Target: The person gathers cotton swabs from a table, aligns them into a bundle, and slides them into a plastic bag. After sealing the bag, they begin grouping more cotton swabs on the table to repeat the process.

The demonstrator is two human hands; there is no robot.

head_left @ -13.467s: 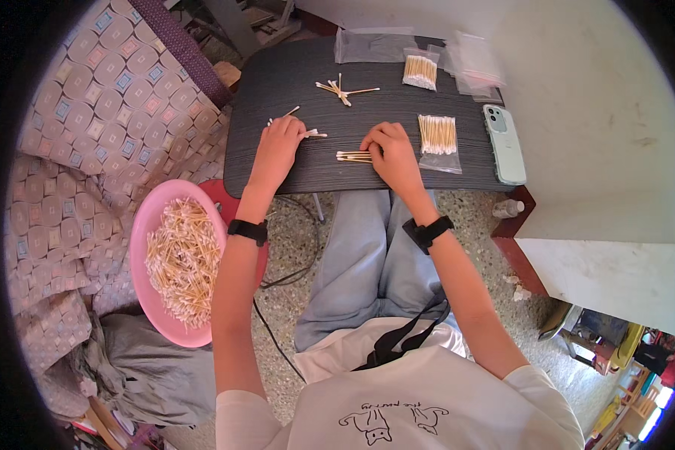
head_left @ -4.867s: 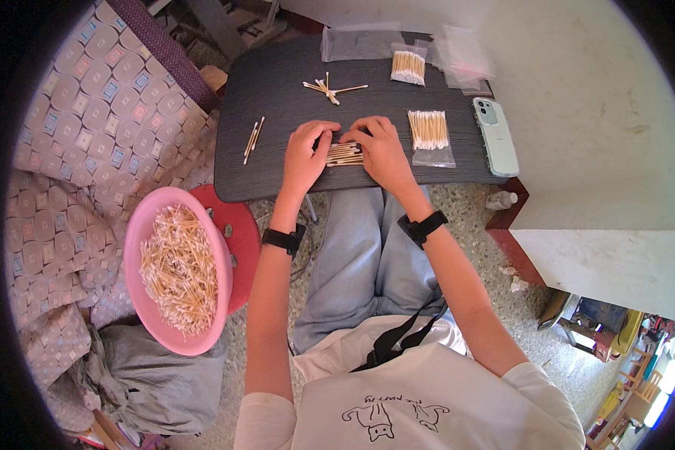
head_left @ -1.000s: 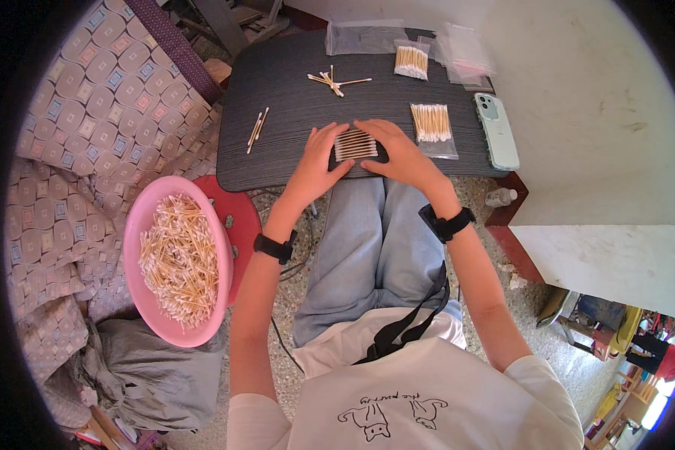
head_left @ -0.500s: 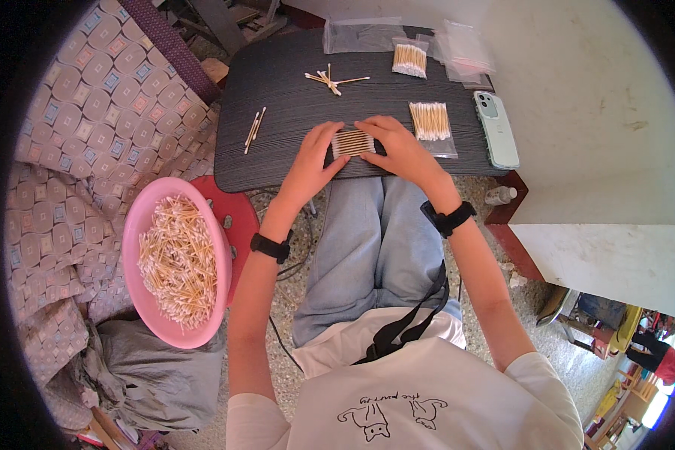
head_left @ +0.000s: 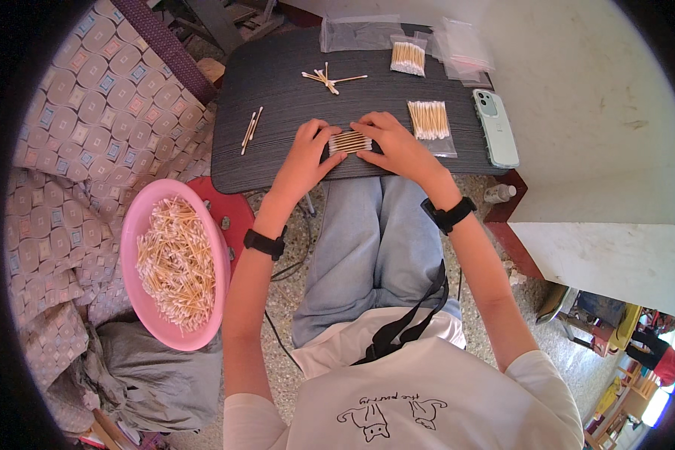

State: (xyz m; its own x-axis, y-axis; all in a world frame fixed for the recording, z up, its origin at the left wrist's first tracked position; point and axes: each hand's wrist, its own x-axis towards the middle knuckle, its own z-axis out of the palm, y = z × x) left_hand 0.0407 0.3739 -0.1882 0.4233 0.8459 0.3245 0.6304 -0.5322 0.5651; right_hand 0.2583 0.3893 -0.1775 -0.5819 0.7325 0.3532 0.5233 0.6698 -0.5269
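Note:
A row of cotton swabs (head_left: 350,142) lies side by side at the near edge of the dark table (head_left: 277,97), sticks running left to right. My left hand (head_left: 305,156) closes on their left ends, thumb below and fingers above. From the other side my right hand (head_left: 394,144) grips the right ends in the same way. To the right, a clear bag with swabs (head_left: 430,121) lies flat. Farther back is a second filled bag (head_left: 408,58). Several loose swabs (head_left: 328,79) cross each other beyond my hands, and a few more (head_left: 252,131) lie at the left.
Empty clear bags (head_left: 461,49) and a flat plastic sheet (head_left: 356,34) lie along the far edge. A pale phone (head_left: 495,129) rests at the right edge, near the wall (head_left: 577,112). A pink basin (head_left: 131,281) full of swabs sits on a red stool (head_left: 229,217) at my left.
My left hand's fingers have bent and shifted slightly on the swabs' left ends. The row is tilted a little more. The right hand has barely moved.

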